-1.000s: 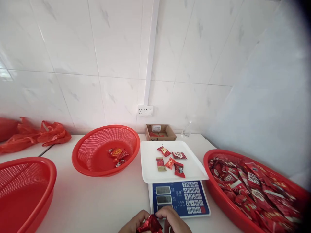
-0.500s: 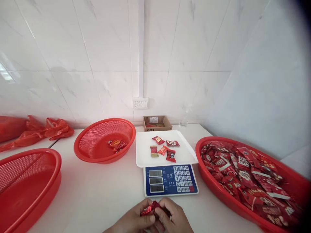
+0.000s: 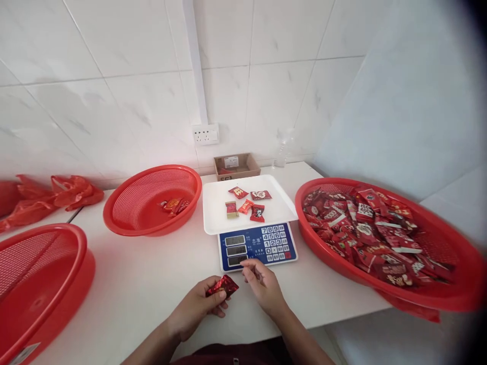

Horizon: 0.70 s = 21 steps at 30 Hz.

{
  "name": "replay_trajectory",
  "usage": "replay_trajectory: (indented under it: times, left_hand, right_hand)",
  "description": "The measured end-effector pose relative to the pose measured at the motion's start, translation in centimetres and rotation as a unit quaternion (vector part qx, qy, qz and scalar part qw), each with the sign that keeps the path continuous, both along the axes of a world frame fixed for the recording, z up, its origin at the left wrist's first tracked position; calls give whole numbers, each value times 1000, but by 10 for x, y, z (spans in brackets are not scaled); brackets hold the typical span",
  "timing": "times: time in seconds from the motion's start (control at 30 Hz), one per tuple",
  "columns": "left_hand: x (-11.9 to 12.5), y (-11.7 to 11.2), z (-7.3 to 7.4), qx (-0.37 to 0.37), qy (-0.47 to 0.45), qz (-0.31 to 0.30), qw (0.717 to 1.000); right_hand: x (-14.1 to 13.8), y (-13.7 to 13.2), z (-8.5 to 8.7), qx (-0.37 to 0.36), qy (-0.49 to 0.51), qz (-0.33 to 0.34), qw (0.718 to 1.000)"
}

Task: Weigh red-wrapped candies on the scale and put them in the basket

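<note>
My left hand is closed around a shiny red wrapped candy, its thumb pressing the wrapper from above. Just to its right, my right hand hovers by the front edge of the blue-faced scale. Its fingers are loosely bent, thumb and index a little apart, and I see nothing between them. On the scale's white tray lie several small candies, among them a red and gold one and a dark red one.
A large red basket full of red-wrapped candies stands at the right. Left of the scale is a red basket with a few candies; another red basket sits nearer. Behind are a cardboard box and a clear bottle.
My hands, together on the red candy before, have come apart. The left keeps the candy; the right has let go and moved aside. The view has tilted downward.
</note>
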State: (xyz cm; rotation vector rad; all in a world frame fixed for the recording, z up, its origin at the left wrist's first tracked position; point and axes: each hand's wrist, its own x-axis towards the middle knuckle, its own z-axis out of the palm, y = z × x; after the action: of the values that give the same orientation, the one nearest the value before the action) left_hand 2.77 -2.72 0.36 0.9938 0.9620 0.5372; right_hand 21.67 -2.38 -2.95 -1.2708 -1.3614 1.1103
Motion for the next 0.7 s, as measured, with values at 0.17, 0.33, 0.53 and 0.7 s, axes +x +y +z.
replay_trajectory:
  times: [0.17,0.33,0.53,0.7]
  left_hand:
    - [18,6,7,54,19,-39,998]
    - [30,5,11,69,14,-100,992]
    - [23,6,3,55,16,-115,992]
    - [12,6,-15,32,7,-54,998]
  right_hand:
    - [8,-12,20,3,-69,107,992]
    - [18,-22,41,26,-200,95,975]
    - [117,-13,96,81,-294,-95,948]
    - [202,-1,112,-22,-455,-118,883]
